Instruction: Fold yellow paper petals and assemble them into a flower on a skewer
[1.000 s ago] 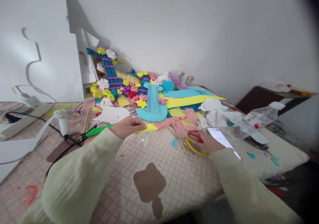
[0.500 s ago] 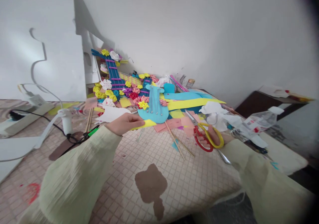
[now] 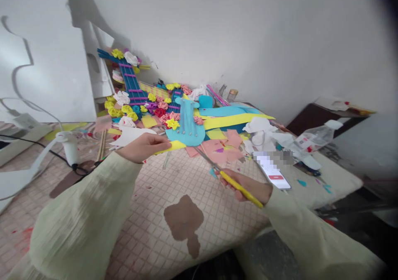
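Note:
Between the thumb and fingers of my left hand is a piece of yellow paper, its free end pointing right. My right hand grips a pair of scissors with yellow and red handles; only the yellow one shows plainly. The blades point up and left toward the yellow paper, a short way apart from it. Just behind the paper lies a light blue instrument-shaped cutout with strings and a yellow paper flower on it.
Dark blue instrument shapes with crepe flowers lean at the back. Pink paper scraps, a yellow strip, a lit phone and a plastic bottle lie to the right. A glue gun stands at left.
My right hand has moved left with the scissors, bringing the blades near the yellow paper and uncovering the phone. My left hand keeps its hold. The whole view has shifted a little.

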`<state>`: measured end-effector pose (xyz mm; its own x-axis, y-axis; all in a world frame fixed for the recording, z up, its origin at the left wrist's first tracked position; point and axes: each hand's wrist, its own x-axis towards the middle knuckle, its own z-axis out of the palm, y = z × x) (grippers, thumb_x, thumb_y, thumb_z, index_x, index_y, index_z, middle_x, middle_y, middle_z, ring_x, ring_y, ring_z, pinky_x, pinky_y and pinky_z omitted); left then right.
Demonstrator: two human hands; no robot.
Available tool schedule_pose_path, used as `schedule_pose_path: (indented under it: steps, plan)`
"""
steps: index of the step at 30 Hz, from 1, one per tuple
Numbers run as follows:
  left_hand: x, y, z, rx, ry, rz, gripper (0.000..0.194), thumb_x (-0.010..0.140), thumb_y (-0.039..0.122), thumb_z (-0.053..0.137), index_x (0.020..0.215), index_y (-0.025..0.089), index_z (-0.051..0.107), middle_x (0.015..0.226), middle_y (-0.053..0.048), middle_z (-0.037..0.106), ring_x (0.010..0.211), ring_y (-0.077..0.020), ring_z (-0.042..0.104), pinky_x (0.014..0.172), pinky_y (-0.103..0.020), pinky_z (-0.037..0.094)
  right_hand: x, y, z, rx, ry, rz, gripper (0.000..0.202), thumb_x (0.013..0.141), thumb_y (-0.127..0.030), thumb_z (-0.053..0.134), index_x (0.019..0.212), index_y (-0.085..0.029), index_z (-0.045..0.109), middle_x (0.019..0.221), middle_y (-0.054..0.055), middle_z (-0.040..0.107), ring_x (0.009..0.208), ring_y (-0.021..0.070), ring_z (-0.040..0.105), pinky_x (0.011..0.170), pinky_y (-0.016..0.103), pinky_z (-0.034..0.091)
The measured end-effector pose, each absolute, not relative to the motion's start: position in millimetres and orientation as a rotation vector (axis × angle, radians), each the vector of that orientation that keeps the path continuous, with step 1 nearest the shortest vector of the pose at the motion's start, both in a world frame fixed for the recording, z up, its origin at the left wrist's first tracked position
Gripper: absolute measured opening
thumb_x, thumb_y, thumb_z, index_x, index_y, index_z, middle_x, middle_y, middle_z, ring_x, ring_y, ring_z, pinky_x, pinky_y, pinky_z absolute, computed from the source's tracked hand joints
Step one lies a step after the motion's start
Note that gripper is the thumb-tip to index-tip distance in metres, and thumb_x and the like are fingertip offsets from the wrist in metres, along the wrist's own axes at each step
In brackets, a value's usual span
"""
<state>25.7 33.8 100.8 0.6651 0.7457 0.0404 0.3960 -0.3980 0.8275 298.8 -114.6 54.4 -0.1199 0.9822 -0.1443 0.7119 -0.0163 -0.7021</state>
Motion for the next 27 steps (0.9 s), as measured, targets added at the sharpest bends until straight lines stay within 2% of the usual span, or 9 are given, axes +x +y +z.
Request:
schedule_pose_path:
  steps: [3,6,8,12,17,21,25,27]
  plan:
    - [28,31,102,2.057,0.905,0.601,0.026,0.068,0.037,0.054,0.056,0.015,0.058,0.055,0.002,0.046,0.052,-0.0092,0.039,0.048,-0.020,0.028,297,-119,66,-1.715,-1.943,0.968,0.061,0.056,-0.038,0.067,0.112,-0.024,0.046,0.082,0.000,0.054,0.063,0.0135,0.055,0.053,0.025,0.046]
    - [29,28,103,2.059,0.938,0.653,0.023,0.068,0.035,0.055,0.060,0.014,0.061,0.061,0.000,0.052,0.059,-0.0108,0.044,0.054,-0.021,0.032,299,-117,81,-1.804,-2.099,0.689,0.080,0.044,-0.045,0.072,0.114,-0.020,0.043,0.087,0.003,0.051,0.072,0.0177,0.052,0.061,0.031,0.045]
    - [30,26,104,2.045,0.963,0.606,0.025,0.067,0.036,0.055,0.059,0.014,0.061,0.058,0.000,0.051,0.056,-0.0101,0.042,0.052,-0.021,0.031,301,-112,89,-1.861,-2.212,0.536,0.083,0.041,-0.052,0.071,0.112,-0.018,0.045,0.085,0.004,0.050,0.073,0.0193,0.050,0.064,0.033,0.044]
    - [32,23,104,1.998,0.962,0.591,0.025,0.066,0.036,0.056,0.058,0.013,0.062,0.052,0.002,0.049,0.050,-0.0087,0.039,0.047,-0.020,0.028,301,-100,97,-1.833,-2.369,0.438,0.081,0.041,-0.057,0.068,0.109,-0.016,0.048,0.085,0.005,0.052,0.074,0.0199,0.050,0.066,0.034,0.043]
    - [35,22,102,2.011,0.953,0.554,0.024,0.066,0.036,0.056,0.063,0.013,0.064,0.057,0.001,0.055,0.054,-0.0097,0.043,0.049,-0.021,0.031,297,-85,99,-1.734,-2.453,0.362,0.063,0.050,-0.045,0.066,0.106,-0.020,0.053,0.093,0.006,0.057,0.085,0.0229,0.052,0.075,0.035,0.041]
    - [37,22,98,2.009,0.896,0.534,0.025,0.067,0.035,0.055,0.066,0.012,0.065,0.060,-0.001,0.057,0.056,-0.0105,0.046,0.053,-0.021,0.035,295,-76,105,-1.702,-2.497,0.337,0.056,0.053,-0.036,0.064,0.107,-0.021,0.054,0.096,0.006,0.058,0.084,0.0216,0.053,0.074,0.033,0.041]
    - [39,22,94,1.958,0.852,0.543,0.024,0.066,0.033,0.056,0.068,0.011,0.065,0.061,-0.002,0.058,0.056,-0.0100,0.047,0.053,-0.021,0.036,293,-71,111,-1.727,-2.539,0.334,0.055,0.055,-0.040,0.063,0.106,-0.020,0.056,0.094,0.006,0.060,0.075,0.0203,0.055,0.066,0.032,0.042]
    - [40,21,94,1.936,0.833,0.528,0.023,0.067,0.033,0.056,0.066,0.011,0.064,0.059,-0.002,0.057,0.054,-0.0095,0.048,0.051,-0.020,0.037,291,-70,114,-1.753,-2.539,0.311,0.055,0.055,-0.041,0.063,0.105,-0.020,0.057,0.099,0.007,0.060,0.080,0.0225,0.055,0.068,0.034,0.042]
